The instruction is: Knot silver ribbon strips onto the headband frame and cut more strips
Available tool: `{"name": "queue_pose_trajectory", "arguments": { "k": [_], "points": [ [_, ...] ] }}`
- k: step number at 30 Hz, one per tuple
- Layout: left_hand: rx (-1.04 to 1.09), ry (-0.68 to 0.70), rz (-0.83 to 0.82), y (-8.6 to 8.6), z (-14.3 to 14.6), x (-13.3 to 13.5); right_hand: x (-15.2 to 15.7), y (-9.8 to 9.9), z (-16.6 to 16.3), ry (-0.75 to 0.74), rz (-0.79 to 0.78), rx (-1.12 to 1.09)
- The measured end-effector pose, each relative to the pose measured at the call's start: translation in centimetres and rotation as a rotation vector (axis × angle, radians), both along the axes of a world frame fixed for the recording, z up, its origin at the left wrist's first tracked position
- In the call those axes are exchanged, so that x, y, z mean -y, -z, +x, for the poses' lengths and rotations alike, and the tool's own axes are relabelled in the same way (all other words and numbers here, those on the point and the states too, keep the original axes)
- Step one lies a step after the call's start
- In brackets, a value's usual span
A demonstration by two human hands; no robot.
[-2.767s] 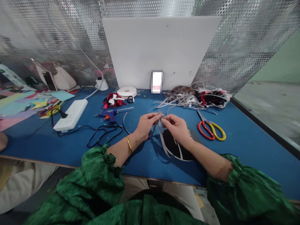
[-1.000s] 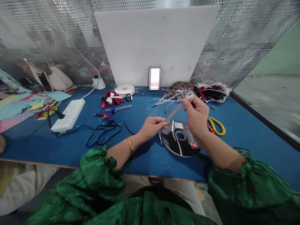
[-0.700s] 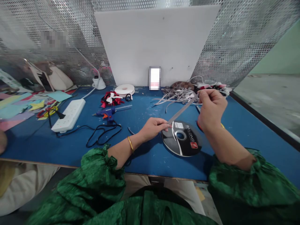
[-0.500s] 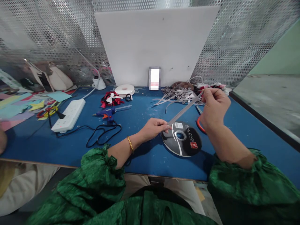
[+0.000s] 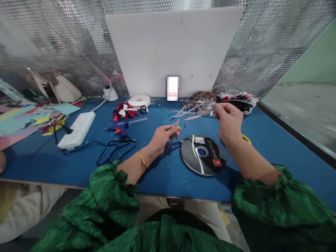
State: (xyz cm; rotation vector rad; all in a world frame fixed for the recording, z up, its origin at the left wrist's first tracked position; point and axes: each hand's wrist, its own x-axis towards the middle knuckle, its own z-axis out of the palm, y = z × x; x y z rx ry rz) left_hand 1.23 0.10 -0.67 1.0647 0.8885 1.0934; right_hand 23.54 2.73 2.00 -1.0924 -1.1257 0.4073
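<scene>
My left hand (image 5: 166, 137) pinches a grey ribbon (image 5: 168, 146). A short end sticks up above the fingertips and a slack length hangs below them. Just right of it, a black ribbon spool (image 5: 189, 154) with a printed "SAILONG" label lies flat on the table, and ribbon trails from its left edge towards my hand. My right hand (image 5: 229, 121) is closed at the right of a pile of grey ribbon strips (image 5: 198, 106), its fingertips at the end of one strip. Scissors lie partly hidden behind my right wrist, a yellow handle (image 5: 246, 138) showing.
On the left are a blue glue gun (image 5: 120, 127) with its black cord, red and white bows (image 5: 125, 111), a white ribbon roll (image 5: 139, 100) and a power strip (image 5: 77, 130). A phone (image 5: 173, 87) leans on the white board (image 5: 173, 49). More bows (image 5: 240, 101) sit back right.
The ribbon was stretched between both hands; that span is gone. My left hand has moved left and up off the spool, and my right hand has shifted left towards the strip pile.
</scene>
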Motion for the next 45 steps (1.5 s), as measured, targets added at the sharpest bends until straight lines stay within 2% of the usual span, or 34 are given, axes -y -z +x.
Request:
{"name": "queue_pose_trajectory", "arguments": {
  "k": [4,8,11,14,18,21,25,29,32,34,38,45],
  "points": [
    [0.24,-0.209,-0.147,-0.2,-1.0,-1.7,0.4,0.8,-1.0,-0.131,-0.14,0.206],
    [0.371,-0.343,-0.209,-0.6,-2.2,-2.8,2.8,1.5,-3.6,-0.17,-0.226,0.696],
    [0.398,-0.41,-0.216,-1.0,-2.8,-3.3,5.4,2.0,-6.4,-0.256,-0.225,1.058],
    [0.387,-0.487,-0.208,-1.3,-3.4,-3.6,7.3,2.3,-8.2,-0.298,-0.176,1.296],
    [0.407,-0.545,-0.185,-1.4,-4.3,-4.1,7.6,2.2,-7.4,-0.283,-0.177,1.51],
    [0.438,-0.542,-0.181,-1.4,-4.6,-4.2,6.0,2.0,-5.1,-0.232,-0.282,1.594],
    [0.473,-0.475,-0.191,-1.5,-4.0,-3.7,3.6,1.5,-2.8,-0.187,-0.384,1.491],
    [0.448,-0.333,-0.134,-1.4,-2.1,-2.1,3.7,1.0,-3.9,-0.161,-0.203,1.113],
    [0.386,-0.22,-0.031,-1.2,-0.5,-0.7,4.9,1.0,-5.7,-0.257,-0.052,0.859],
    [0.33,-0.138,0.019,-1.1,0.3,0.1,5.5,1.3,-6.7,-0.312,-0.035,0.757],
    [0.262,-0.04,0.04,-0.9,1.2,1.2,5.7,2.1,-7.7,-0.393,-0.142,0.602],
    [0.284,-0.122,0.01,-1.1,0.7,0.7,5.2,2.6,-7.4,-0.602,-0.309,0.487]
  ]
}}
